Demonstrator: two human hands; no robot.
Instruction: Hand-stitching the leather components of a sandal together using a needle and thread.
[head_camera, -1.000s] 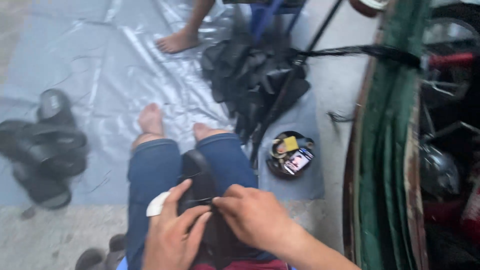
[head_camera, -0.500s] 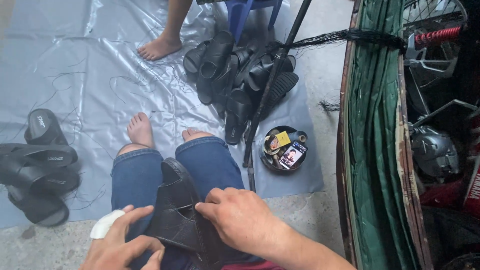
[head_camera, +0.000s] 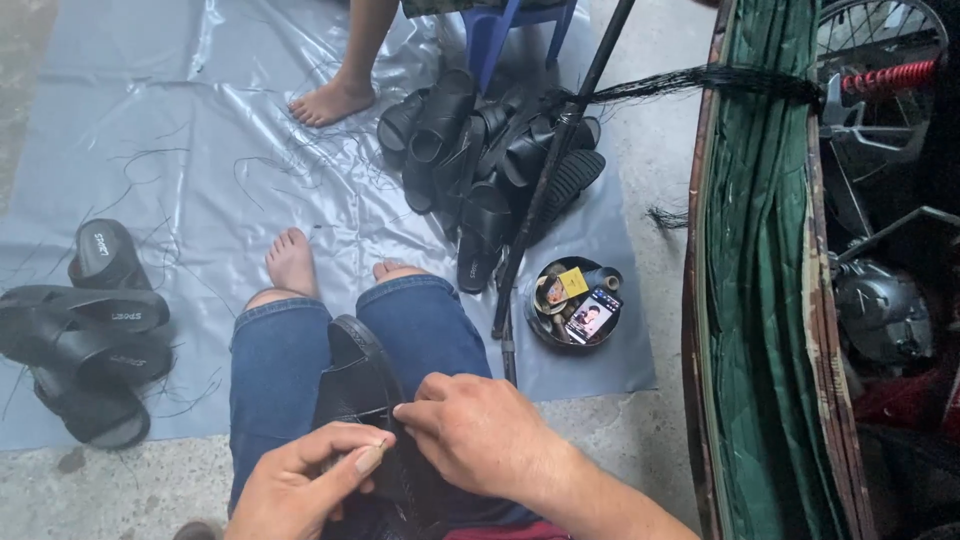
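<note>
A black slide sandal (head_camera: 357, 385) rests on my lap between my jean-clad knees. My left hand (head_camera: 310, 480) grips its near side, thumb and forefinger pinched together at the strap edge. My right hand (head_camera: 470, 435) lies on the sandal's right side, its fingertips pinched at the same spot on the strap. Whether a needle or thread sits between the fingers is too small to tell. My bare feet (head_camera: 292, 262) rest on a grey plastic sheet (head_camera: 180, 150).
A heap of black sandals (head_camera: 480, 160) lies ahead by a black pole (head_camera: 545, 180). More sandals (head_camera: 85, 330) are stacked at the left. A round tin (head_camera: 575, 300) with small items sits at the right. Another person's bare foot (head_camera: 330, 100) stands beyond, beside a blue stool. A green net and bicycle parts line the right.
The view has tilted up and steadied. My left hand has shifted from flat under the sandal to a pinch at the strap, meeting my right fingertips.
</note>
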